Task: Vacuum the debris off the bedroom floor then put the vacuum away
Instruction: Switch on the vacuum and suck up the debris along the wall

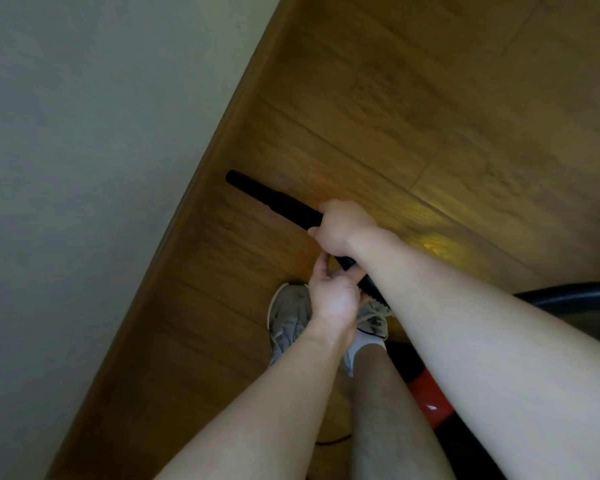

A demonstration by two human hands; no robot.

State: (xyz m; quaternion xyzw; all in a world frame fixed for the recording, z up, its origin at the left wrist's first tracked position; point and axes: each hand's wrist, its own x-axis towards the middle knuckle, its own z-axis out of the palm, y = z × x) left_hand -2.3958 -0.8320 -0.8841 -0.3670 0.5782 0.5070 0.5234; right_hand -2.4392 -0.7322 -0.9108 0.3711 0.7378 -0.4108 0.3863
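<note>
Head view: the job looks like it is in the middle. The right hand (340, 230) has its fingers wrapped tight round the vacuum tube (274, 199), and the tube's far tip points down at the floor (430, 116), close to the baseboard (222, 140) on the left. The left hand (333, 299) is just nearer, and its fingers curl round the ribbed hose (371, 287). I think the cleaning is going on along the wall (84, 133). No bits of dirt show on the floor here, but the picture is a little blurry. The vacuum is not put away yet: its body (430, 393) sits near, on the right. The tube is black, smooth, round and straight. The hose is black and bumpy. The body is shiny red and black. The floor is brown wood planks with long lines. The wall is pale and plain. Grey shoes (288, 317) stand under the hands.
</note>
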